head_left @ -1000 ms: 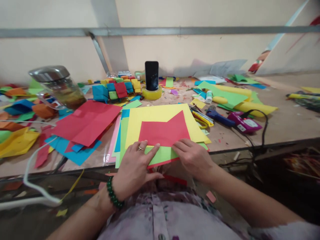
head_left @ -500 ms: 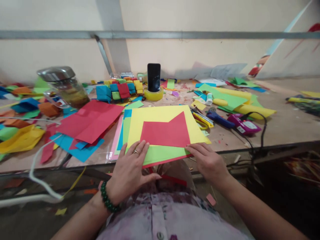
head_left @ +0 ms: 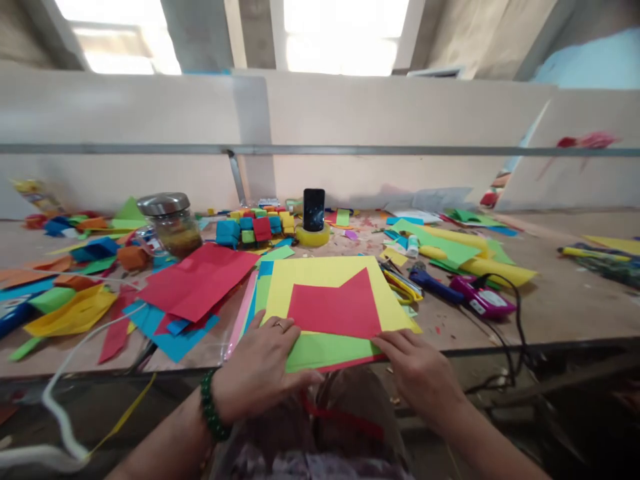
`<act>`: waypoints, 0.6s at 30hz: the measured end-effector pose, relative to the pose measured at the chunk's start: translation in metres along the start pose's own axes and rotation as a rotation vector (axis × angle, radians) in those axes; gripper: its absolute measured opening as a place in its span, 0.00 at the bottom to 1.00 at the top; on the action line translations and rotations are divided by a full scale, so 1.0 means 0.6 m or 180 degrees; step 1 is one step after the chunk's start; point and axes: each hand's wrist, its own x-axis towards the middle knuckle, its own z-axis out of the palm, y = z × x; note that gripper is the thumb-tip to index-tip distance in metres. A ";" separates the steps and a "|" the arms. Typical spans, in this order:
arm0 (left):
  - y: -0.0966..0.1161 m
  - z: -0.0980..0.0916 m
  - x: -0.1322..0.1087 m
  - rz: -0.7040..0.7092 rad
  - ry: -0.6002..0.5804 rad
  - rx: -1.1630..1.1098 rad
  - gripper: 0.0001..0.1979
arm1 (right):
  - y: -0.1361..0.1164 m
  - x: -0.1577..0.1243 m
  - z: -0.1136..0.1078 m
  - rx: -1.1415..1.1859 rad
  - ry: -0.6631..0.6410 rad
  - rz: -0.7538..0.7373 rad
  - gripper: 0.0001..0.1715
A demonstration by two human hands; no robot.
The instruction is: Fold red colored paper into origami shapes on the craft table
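A red paper piece (head_left: 330, 309) with one raised corner lies flat on a yellow sheet (head_left: 320, 272). Below it shows a green sheet (head_left: 325, 352) with a red edge underneath, at the front of the table. My left hand (head_left: 267, 350) rests on the lower left of these papers, fingers laid out and thumb stretched apart. At the lower right corner of the red paper, my right hand (head_left: 413, 360) has its fingers closed together on the paper; its thumb is hidden. More coloured sheets stick out on the left side of the stack.
Red sheets (head_left: 200, 280) lie at left near a lidded glass jar (head_left: 173, 230). Behind are folded paper cubes (head_left: 255, 227) and a phone (head_left: 313, 210) on a yellow tape roll (head_left: 313, 235). Yellow-handled scissors (head_left: 403, 288), a blue-handled tool (head_left: 435, 283) and a purple corded device (head_left: 483, 298) lie right.
The camera view has tilted up, so windows now show and the table sits lower in the picture. Both hands keep about the same place on the papers.
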 end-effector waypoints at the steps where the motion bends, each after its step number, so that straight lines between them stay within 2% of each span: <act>1: -0.003 0.001 0.000 0.0007 -0.0010 0.0041 0.32 | 0.003 -0.003 -0.003 -0.0046 -0.0006 0.0020 0.22; 5: -0.005 0.005 0.005 0.0069 0.0030 0.0313 0.19 | 0.021 -0.022 -0.012 -0.0353 -0.0076 0.0316 0.18; 9: 0.007 0.004 0.037 0.0062 0.0072 0.0674 0.11 | 0.029 -0.039 -0.020 -0.0270 0.0008 0.0514 0.18; 11: 0.013 0.005 0.058 0.0211 0.0039 0.0776 0.09 | 0.026 -0.040 -0.028 -0.0078 0.0282 0.0643 0.16; 14: 0.018 0.011 0.083 0.0423 -0.0243 0.0811 0.09 | 0.020 -0.029 -0.039 0.0302 0.0780 0.0736 0.13; 16: 0.018 0.016 0.091 0.0452 -0.0365 0.0842 0.09 | 0.018 -0.012 -0.038 0.0532 0.0832 0.0680 0.12; 18: 0.016 0.015 0.090 0.0397 -0.0337 0.0851 0.09 | 0.022 0.008 -0.030 0.0738 0.0645 0.0590 0.14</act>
